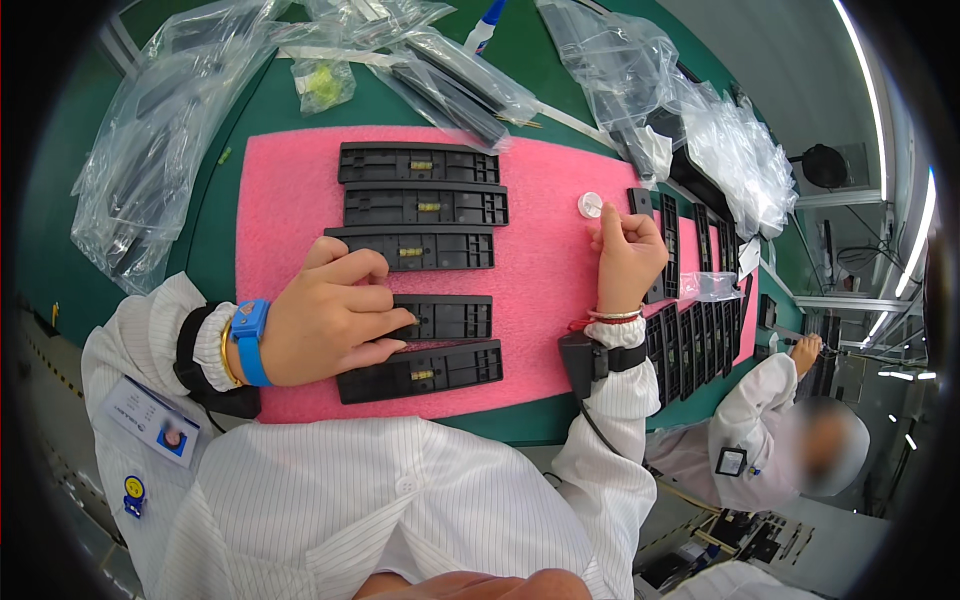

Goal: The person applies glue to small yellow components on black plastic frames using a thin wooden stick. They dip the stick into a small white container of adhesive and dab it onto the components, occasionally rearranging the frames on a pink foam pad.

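My left hand [335, 315] lies over the left end of a long black plastic housing [455, 317], thumb and fingers closed around that end. Their tips are beside its small yellow-green bubble vial, which they partly hide. Below it, slightly tilted, is another black housing [470, 370] with its own vial. Three more such housings [465, 205] are lined up above, a vial in the middle of each. My right hand [632, 262] is raised with thumb and fingertips pinched together; what they hold, if anything, is too small to make out. Just beyond those fingertips sits a small round white dish [590, 205].
A pink foam mat [545, 260] covers part of the green table [215, 230]. More black housings [690, 340] stand in rows at the right. Clear plastic bags [180, 120] and a blue-capped bottle [484, 28] lie along the far side. A co-worker [750, 440] works at the right.
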A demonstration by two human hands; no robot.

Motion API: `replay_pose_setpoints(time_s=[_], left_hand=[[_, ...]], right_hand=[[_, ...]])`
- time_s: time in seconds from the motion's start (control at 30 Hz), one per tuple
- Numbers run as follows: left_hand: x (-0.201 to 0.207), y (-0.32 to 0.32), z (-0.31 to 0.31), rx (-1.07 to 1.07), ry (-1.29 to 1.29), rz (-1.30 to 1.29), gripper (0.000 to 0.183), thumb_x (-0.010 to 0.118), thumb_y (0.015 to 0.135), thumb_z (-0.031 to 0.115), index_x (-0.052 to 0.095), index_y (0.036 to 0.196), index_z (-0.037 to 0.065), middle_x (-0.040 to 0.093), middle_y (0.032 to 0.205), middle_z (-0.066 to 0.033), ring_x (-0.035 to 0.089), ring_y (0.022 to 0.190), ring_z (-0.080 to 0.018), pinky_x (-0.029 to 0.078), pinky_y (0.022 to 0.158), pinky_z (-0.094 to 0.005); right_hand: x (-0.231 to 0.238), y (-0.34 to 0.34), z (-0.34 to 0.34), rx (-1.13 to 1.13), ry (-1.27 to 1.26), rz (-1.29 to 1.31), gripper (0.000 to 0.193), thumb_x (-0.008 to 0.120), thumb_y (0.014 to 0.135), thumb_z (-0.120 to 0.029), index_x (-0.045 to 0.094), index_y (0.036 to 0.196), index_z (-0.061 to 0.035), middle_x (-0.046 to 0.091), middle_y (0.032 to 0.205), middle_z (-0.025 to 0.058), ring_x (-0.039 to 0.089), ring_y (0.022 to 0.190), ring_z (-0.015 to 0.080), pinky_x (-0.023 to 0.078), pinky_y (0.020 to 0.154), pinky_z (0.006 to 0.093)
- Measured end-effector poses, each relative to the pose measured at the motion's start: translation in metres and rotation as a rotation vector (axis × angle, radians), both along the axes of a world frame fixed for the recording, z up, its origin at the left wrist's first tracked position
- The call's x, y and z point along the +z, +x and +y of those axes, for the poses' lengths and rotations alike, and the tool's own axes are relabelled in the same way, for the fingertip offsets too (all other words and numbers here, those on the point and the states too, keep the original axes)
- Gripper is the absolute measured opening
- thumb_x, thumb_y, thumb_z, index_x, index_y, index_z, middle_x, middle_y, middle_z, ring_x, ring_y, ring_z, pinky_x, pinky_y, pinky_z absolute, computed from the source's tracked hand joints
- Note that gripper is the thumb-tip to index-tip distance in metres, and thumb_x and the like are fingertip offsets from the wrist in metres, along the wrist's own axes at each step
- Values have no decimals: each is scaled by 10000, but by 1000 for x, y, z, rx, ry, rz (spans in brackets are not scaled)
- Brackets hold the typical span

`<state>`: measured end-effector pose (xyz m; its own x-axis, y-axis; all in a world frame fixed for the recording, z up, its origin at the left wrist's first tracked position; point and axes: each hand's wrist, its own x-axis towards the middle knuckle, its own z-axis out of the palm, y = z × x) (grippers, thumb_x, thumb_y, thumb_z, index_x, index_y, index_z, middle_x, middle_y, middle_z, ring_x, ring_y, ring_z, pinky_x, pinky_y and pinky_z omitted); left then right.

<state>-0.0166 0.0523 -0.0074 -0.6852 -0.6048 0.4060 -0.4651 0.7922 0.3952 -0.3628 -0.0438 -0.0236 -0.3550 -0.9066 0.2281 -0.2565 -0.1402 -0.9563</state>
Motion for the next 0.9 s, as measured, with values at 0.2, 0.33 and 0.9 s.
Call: replay_pose_setpoints(time_s=[0.2, 0.33, 0.9], left_hand=[[5, -2, 0, 15, 15, 11, 296, 873, 716, 247, 788, 975, 131, 655, 866, 26, 588, 1038, -227, 367, 930, -430], [5, 0, -1, 9, 22, 3, 295, 871, 722, 254, 782, 976, 135, 657, 882, 31, 582, 1049, -218, 368, 926, -420], [12, 4, -12, 144, -44, 36, 263, 859, 785, 236, 798, 1036, 184, 619, 901, 32, 547, 952, -216, 365, 836, -397]], right_hand=[[0, -1, 0, -11, 3, 32, 223, 774, 956, -77, 641, 799, 10, 678, 674, 51, 613, 555, 75, 483, 522, 214], [-1, 0, 0, -10, 4, 29, 222, 774, 956, -76, 642, 801, 13, 680, 677, 52, 617, 559, 75, 484, 520, 216], [-8, -14, 0, 3, -96, 30, 247, 728, 997, -75, 584, 803, -22, 607, 664, 27, 552, 574, 69, 588, 640, 264]])
